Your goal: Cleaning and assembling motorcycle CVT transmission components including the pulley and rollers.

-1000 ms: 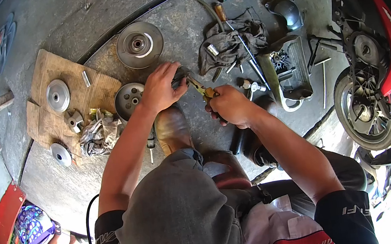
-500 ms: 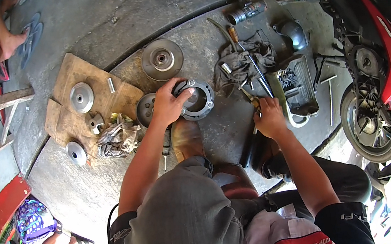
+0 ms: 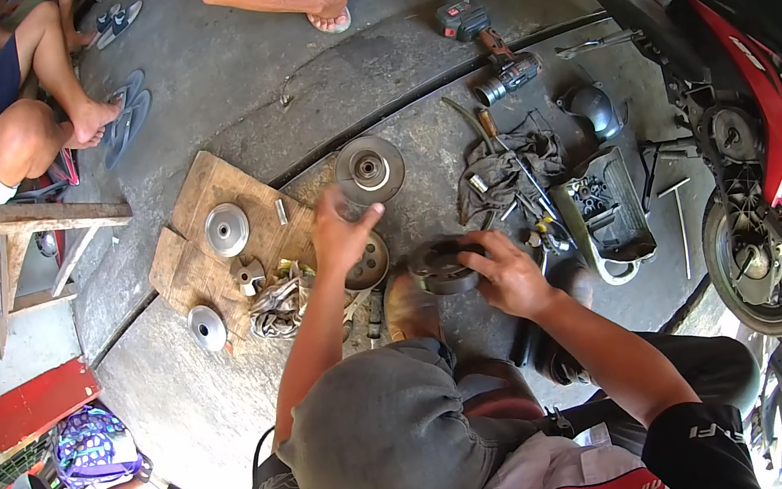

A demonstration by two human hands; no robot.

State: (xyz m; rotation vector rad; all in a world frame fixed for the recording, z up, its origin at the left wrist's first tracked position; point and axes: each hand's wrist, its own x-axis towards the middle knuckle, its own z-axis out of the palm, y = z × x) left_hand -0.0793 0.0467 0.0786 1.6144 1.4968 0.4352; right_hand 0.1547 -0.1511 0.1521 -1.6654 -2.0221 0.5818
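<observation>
My right hand [image 3: 514,279] is closed round the right side of a dark, ring-shaped clutch shoe assembly [image 3: 445,282], held tilted over my shoe. My left hand [image 3: 341,237] is slightly blurred and holds nothing, its thumb and fingers apart. It hovers between the cardboard and a round metal pulley [image 3: 370,171] with a raised hub. Partly behind that hand and wrist lies a shallow clutch drum [image 3: 370,264] with holes in its face.
Cardboard [image 3: 217,195] at left bears metal discs [image 3: 227,230], a small cylinder and crumpled rags [image 3: 281,306]. To the right lie a dark cloth [image 3: 516,165], a tray of small parts [image 3: 609,212] and a cordless drill [image 3: 509,70]. A red motorcycle [image 3: 763,108] stands far right; people sit around.
The clutch shoe assembly has passed from my left hand to my right and tilted. My right hand has left the tools beside the tray. The view has shifted, showing more people.
</observation>
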